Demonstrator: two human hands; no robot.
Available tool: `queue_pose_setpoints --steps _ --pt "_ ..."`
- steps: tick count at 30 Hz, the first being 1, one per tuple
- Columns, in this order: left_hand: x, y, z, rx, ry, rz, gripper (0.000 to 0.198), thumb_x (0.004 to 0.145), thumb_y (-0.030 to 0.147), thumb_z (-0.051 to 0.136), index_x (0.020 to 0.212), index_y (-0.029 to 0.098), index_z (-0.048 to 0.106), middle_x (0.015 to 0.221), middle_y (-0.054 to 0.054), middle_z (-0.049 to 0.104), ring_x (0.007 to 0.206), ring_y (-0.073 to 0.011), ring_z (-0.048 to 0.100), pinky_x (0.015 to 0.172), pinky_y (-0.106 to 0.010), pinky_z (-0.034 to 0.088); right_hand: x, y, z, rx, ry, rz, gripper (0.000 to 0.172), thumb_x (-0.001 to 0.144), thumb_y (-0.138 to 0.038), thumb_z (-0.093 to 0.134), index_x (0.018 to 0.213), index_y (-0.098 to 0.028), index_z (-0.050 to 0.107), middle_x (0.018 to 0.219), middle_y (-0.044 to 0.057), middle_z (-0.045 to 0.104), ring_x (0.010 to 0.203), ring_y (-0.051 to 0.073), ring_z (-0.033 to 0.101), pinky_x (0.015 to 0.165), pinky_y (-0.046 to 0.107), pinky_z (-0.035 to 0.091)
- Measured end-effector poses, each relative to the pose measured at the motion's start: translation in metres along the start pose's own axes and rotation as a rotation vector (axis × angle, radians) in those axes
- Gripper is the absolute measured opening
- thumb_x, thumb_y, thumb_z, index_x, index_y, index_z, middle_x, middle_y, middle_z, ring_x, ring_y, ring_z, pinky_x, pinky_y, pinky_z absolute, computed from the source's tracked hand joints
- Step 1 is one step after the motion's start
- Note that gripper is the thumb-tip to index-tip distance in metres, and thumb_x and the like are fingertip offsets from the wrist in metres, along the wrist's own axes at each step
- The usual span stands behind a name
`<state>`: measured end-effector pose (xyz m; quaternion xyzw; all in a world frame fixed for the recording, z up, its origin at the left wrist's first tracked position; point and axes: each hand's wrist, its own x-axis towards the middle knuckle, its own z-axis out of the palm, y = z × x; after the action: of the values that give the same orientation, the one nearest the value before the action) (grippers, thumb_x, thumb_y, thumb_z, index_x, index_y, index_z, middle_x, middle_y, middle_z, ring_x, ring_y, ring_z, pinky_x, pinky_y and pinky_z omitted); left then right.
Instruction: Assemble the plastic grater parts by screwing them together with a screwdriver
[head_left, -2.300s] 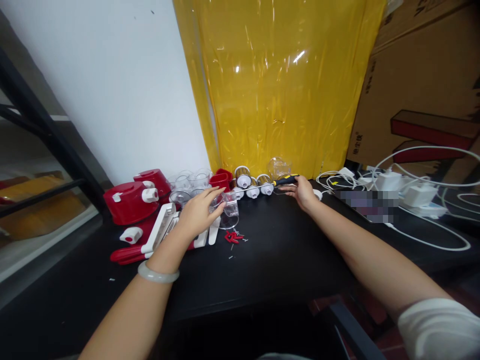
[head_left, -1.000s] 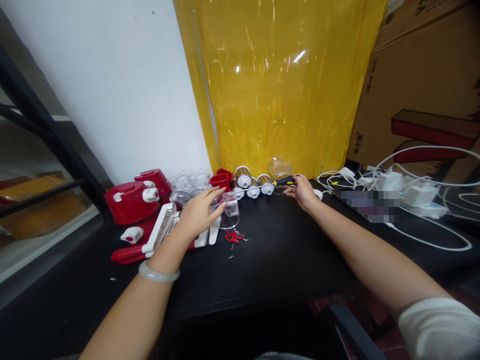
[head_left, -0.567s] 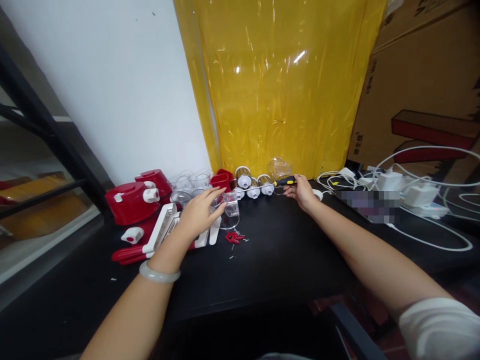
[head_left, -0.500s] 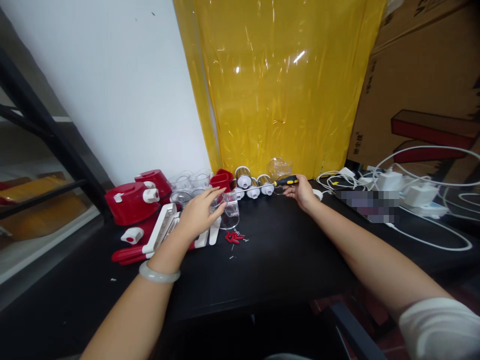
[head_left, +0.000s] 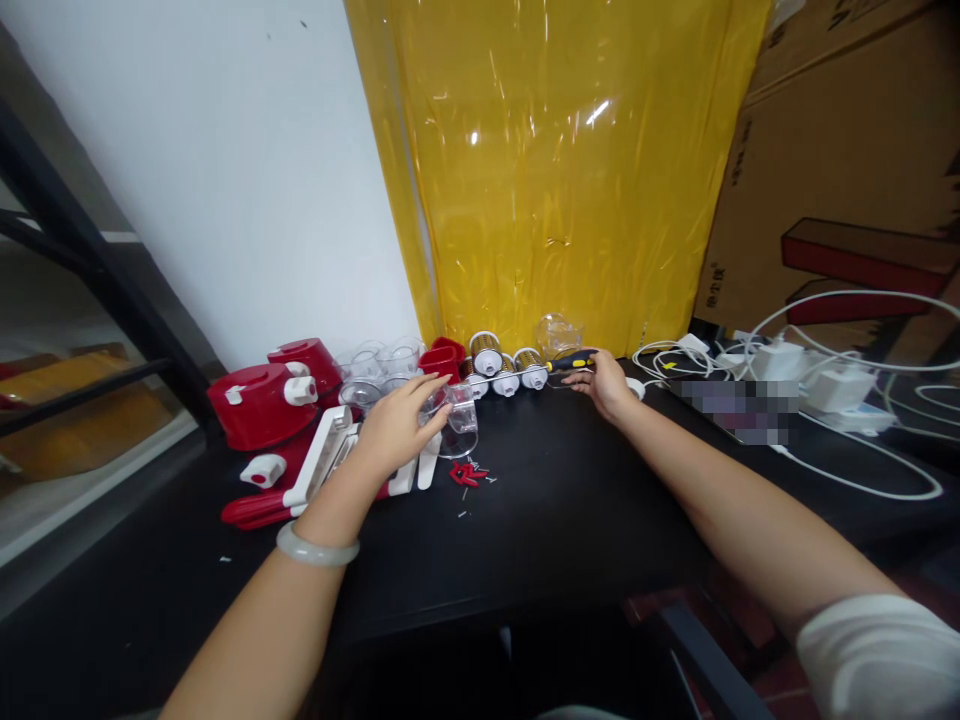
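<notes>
My right hand (head_left: 606, 385) is closed around the black-and-yellow handle of a screwdriver (head_left: 574, 361), whose long metal shaft points left. My left hand (head_left: 397, 425) grips a clear plastic part (head_left: 461, 425), with fingers on top and the thumb nearer me. The screwdriver tip reaches this part close to my left fingertips; exact contact cannot be made out. Just in front lie small red plastic pieces (head_left: 468, 474) and several loose screws (head_left: 463, 514). Behind the shaft are several white-ended metal drums (head_left: 487, 358). White and red handled parts (head_left: 326, 455) lie partly under my left forearm.
Red housings (head_left: 255, 408) stand at the left, beside clear cups (head_left: 401, 357) and red square pieces (head_left: 442, 360). On the right are a tablet (head_left: 727, 410), white chargers (head_left: 832, 385) and looped cables. Yellow plastic sheeting (head_left: 562, 180) and a cardboard box (head_left: 840, 180) rise behind the black table (head_left: 570, 520).
Both hands, the screwdriver and the clear part keep practically the same positions. The whole view has shifted very slightly.
</notes>
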<state>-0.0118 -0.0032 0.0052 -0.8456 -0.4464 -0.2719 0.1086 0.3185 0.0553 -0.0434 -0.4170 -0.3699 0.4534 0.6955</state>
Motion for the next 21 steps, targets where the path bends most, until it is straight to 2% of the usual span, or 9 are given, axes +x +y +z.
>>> queue_pose_setpoints --steps 9,15,21 --pt "0.0001 0.0008 0.0001 0.007 0.002 -0.002 0.044 0.095 0.045 0.046 0.134 0.025 0.054 0.138 -0.007 0.057 0.124 -0.0257 0.056 0.103 -0.043 0.046 -0.0014 -0.0024 0.0027 -0.024 0.03 -0.005 0.016 0.087 -0.021 0.037 0.101 -0.024 0.044 0.061 -0.005 0.061 0.039 0.01 0.057 0.04 0.018 0.044" --pt "0.0 0.0003 -0.0004 0.008 -0.003 -0.004 0.044 0.095 0.044 0.045 0.134 0.025 0.053 0.139 -0.007 0.057 0.124 -0.0259 0.056 0.102 -0.044 0.046 -0.0017 -0.0021 0.0021 -0.058 0.031 -0.02 0.011 0.092 -0.034 0.044 0.097 -0.024 0.044 0.054 -0.007 0.056 0.038 0.009 0.054 0.039 0.017 0.042" --pt "-0.0002 -0.0001 0.0002 0.008 -0.002 -0.004 0.044 0.095 0.045 0.045 0.134 0.026 0.053 0.139 -0.006 0.056 0.125 -0.0258 0.055 0.103 -0.043 0.046 0.0014 -0.0001 0.0013 -0.065 0.034 0.001 0.012 0.094 -0.036 0.041 0.091 -0.024 0.041 0.049 -0.007 0.054 0.037 0.011 0.053 0.039 0.018 0.042"
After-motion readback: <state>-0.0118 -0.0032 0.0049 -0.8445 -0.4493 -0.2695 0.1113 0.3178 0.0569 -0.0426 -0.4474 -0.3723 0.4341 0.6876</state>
